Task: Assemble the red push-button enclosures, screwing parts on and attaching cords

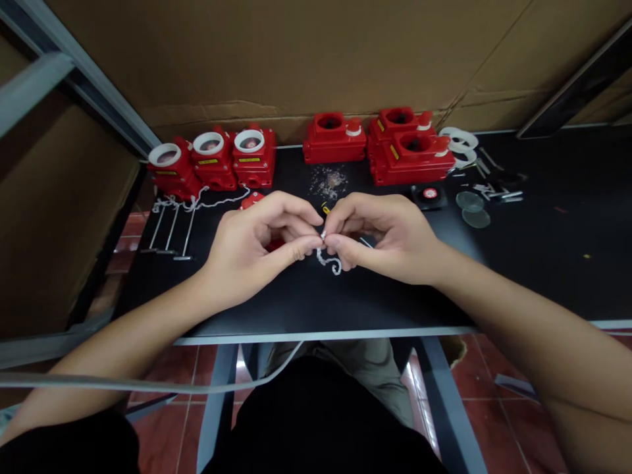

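Observation:
Fingertip to fingertip above the black table, my left hand (251, 253) and my right hand (395, 237) both pinch one end of a thin silvery chain (323, 259). Its loose end curls below my right fingers. The exact spot between the fingertips is partly hidden. Behind my left hand, a red part (251, 200) shows only in pieces. A small yellow tip (325, 209), perhaps a tool handle, peeks out beyond my fingers, the rest covered by my right hand.
Red boxes with white rings (249, 140) stand back left, with chains and T-shaped metal rods (171, 230) before them. Open red housings (333, 141) line the back. Crumbs (330, 182), a black square part (428, 196), clear discs (474, 210) and white rings (461, 139) lie around.

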Action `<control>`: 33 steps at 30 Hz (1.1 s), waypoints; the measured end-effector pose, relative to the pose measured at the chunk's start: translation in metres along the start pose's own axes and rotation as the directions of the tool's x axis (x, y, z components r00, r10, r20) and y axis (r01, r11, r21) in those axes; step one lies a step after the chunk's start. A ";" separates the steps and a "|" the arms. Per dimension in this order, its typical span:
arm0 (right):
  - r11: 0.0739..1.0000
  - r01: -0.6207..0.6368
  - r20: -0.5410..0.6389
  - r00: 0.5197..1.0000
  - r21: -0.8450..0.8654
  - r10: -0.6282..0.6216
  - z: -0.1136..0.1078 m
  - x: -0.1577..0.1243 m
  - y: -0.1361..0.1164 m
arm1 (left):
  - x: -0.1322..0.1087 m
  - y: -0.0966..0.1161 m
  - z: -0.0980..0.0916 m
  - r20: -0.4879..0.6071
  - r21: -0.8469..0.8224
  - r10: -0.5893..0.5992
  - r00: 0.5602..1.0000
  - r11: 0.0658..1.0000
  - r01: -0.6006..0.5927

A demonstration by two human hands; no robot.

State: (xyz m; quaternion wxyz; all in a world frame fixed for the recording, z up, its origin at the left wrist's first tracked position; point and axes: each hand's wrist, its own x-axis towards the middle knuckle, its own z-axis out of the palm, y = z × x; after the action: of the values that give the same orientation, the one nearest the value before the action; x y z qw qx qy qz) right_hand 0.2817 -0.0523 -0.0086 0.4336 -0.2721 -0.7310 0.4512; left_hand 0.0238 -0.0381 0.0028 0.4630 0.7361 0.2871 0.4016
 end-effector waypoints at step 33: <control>0.993 0.076 -0.170 0.981 -0.095 -0.091 0.013 -0.005 -0.004 | 0.001 0.003 -0.004 -0.017 0.182 0.078 0.997 0.981 -0.074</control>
State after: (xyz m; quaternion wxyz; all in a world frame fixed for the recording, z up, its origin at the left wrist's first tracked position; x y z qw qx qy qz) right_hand 0.2728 -0.0635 -0.0094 0.5016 -0.2984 -0.7205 0.3744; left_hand 0.0213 -0.0368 0.0065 0.3751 0.7808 0.2997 0.3998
